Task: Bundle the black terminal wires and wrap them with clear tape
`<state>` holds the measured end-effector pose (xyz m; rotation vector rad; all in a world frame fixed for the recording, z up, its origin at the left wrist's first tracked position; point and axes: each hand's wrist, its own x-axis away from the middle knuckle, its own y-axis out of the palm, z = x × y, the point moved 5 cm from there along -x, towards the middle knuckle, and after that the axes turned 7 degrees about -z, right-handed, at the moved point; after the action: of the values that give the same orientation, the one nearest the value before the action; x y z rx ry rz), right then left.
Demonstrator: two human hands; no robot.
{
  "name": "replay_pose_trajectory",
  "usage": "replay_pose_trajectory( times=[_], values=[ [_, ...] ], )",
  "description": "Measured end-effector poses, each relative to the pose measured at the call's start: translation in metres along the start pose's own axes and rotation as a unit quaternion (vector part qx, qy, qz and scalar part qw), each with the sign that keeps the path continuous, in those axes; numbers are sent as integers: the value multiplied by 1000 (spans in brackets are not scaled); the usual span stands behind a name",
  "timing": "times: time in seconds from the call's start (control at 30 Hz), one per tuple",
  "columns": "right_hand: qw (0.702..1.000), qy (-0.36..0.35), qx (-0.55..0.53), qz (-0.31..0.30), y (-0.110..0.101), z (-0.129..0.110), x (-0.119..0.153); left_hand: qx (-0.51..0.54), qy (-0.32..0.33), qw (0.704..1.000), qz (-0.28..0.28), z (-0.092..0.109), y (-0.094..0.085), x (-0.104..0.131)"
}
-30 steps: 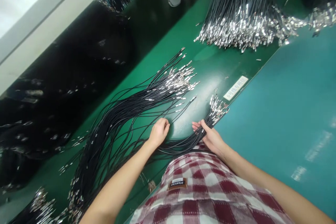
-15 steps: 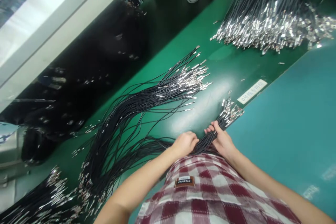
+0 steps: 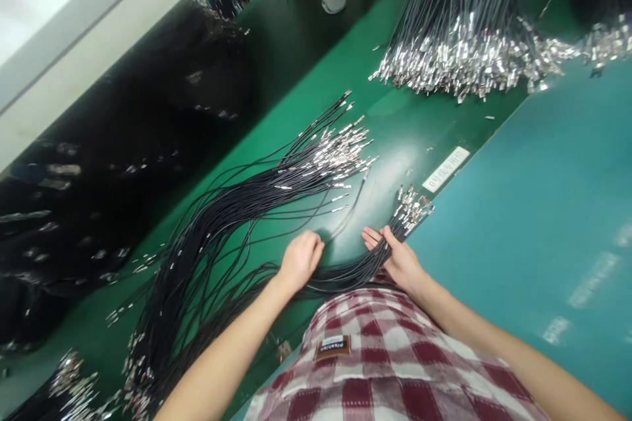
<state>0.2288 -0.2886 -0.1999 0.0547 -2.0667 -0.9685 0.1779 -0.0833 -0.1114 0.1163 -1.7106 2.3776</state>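
- Landmark: white label (image 3: 446,170) on the green tabletop (image 3: 390,168), beside the seam with the teal surface (image 3: 533,223).
- Cable bundle (image 3: 353,271): held on the body side of the label, metal tips (image 3: 413,207) pointed toward it, apart from it.
- Right hand (image 3: 401,260): bundle carried across the palm under the thumb; other fingers extended, not wrapped round.
- Left hand (image 3: 300,256): well to the label's left, fingers curled, thumb and forefinger pressed together; a single cable (image 3: 353,210), motion-blurred, appears pinched there.
- Handling (judged): each cable light, soft and springy; bundle heavier, prone to fanning out. Smooth jackets may slip; tips may snag or bend. Grip best taken on the jackets just behind the tips.
- Edges: the seam is run along by the label's near side; bundle tips are held close to it. Checked garment (image 3: 365,335) lies near the bundle; contact cannot be told.
- Room: bare green is seen left of the label, bounded by the loose pile (image 3: 247,191); larger stack (image 3: 459,46) lies beyond the label.
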Motion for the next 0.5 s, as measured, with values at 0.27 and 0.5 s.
replay_pose_trajectory(
  times=[0.27, 0.5],
  values=[
    [999, -10, 18, 26, 6, -4, 5, -11, 41, 992, -122, 49, 25, 45],
    [998, 9, -25, -52, 7, -3, 5, -6, -102, 994, -49, -33, -2, -2]
  ],
)
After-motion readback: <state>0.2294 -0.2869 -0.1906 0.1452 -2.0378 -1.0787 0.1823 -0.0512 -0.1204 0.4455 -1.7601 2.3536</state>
